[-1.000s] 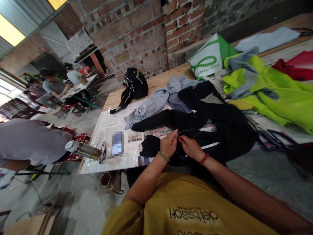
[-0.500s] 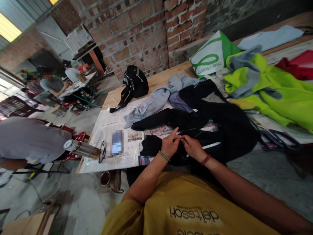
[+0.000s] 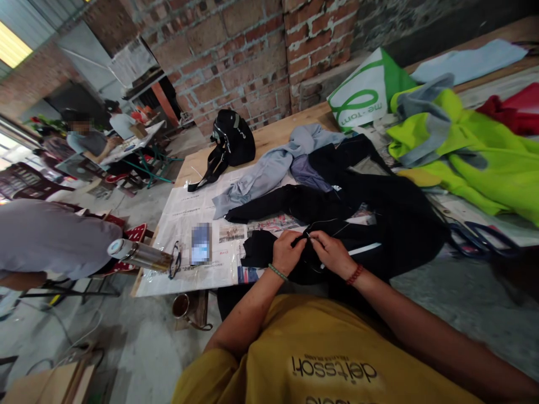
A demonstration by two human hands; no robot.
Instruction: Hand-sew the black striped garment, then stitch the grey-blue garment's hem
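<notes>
My left hand, with a green bead bracelet at the wrist, is closed in a pinch on the black jacket. Close beside it, my right hand, wearing a red bead bracelet, pinches something thin and small at its fingertips, too small to name. The fingertips of both hands nearly meet over the dark cloth. Thin pale lines run across the fabric, and a white strip lies on it to the right of my hands. The jacket spreads over the newspaper-covered table, one sleeve stretching left.
A phone, glasses and a steel flask are at the left. Behind lie a black bag and a grey garment. Large scissors and yellow-green clothing are right. A person in grey sits left.
My left hand's raised index finger has come down, and its fingers have curled onto the black jacket. My right hand has stayed near the same spot, still pinching.
</notes>
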